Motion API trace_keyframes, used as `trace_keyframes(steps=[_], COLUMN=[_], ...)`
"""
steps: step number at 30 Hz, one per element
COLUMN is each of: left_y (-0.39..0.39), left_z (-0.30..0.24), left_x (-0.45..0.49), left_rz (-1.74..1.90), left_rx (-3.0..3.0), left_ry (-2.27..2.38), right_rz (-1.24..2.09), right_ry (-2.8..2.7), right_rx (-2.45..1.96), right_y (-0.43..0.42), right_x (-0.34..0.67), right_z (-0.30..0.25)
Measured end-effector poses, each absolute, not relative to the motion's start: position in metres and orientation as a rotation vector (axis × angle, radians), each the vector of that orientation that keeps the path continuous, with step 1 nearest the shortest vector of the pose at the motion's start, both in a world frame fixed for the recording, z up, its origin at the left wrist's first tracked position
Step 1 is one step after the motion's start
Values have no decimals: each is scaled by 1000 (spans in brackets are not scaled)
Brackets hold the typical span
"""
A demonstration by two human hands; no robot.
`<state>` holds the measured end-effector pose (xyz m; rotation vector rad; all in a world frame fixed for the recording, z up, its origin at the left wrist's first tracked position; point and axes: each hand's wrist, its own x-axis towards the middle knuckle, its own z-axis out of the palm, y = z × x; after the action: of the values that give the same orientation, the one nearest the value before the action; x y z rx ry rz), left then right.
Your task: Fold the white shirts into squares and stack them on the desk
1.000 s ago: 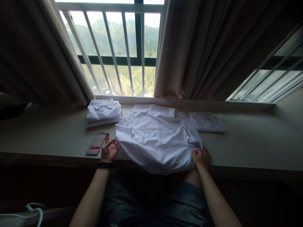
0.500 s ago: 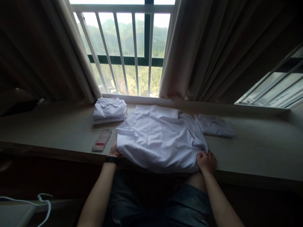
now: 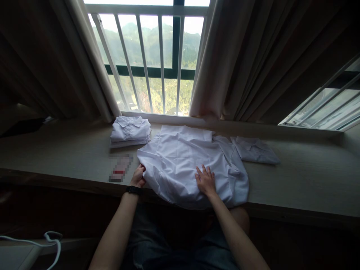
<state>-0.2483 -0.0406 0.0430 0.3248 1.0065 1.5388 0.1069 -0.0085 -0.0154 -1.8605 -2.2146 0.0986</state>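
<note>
A white shirt (image 3: 180, 157) lies spread and wrinkled on the wooden ledge (image 3: 303, 180), its near side hanging a little over the front edge. My left hand (image 3: 138, 177), with a dark band at the wrist, pinches the shirt's left edge. My right hand (image 3: 206, 180) lies flat on the cloth right of the middle, fingers spread. To the left of the shirt stands a stack of folded white shirts (image 3: 130, 131). A single folded white garment (image 3: 255, 150) lies at its right, close against it.
A blurred-out flat object (image 3: 120, 168) lies left of my left hand. Behind the ledge is a barred window (image 3: 146, 63) between dark curtains (image 3: 239, 56). A white cable (image 3: 56, 243) loops at the lower left, over a pale surface (image 3: 19, 257).
My right hand has let go of the shirt's right near corner and moved left onto the cloth. My left hand has shifted slightly up along the left edge, still gripping it.
</note>
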Motion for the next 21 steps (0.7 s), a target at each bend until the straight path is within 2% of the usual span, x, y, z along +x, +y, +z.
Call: trace_keyframes(steps=[5,9,13,17,21], left_y=[-50,-56,-55,-52,-62], left_z=[68,93,95,75,58], left_x=[-275,-298,-313,-313,-299], left_rz=[1956,2116,2043,1775,1580], left_rx=[373,424,176,-161,-177], left_ry=[1108,1059,873,936,877], right_rz=[141,113,82,60,64], right_ry=[-2259,-2251,-2254,-2249,-2246], right_rx=[-1992,-1989,-1982,-1975,-1982], right_y=[-14,-13,-14,-14,-14], right_x=[101,104,102,102,102], right_z=[-20,-20,-22,-24,-24])
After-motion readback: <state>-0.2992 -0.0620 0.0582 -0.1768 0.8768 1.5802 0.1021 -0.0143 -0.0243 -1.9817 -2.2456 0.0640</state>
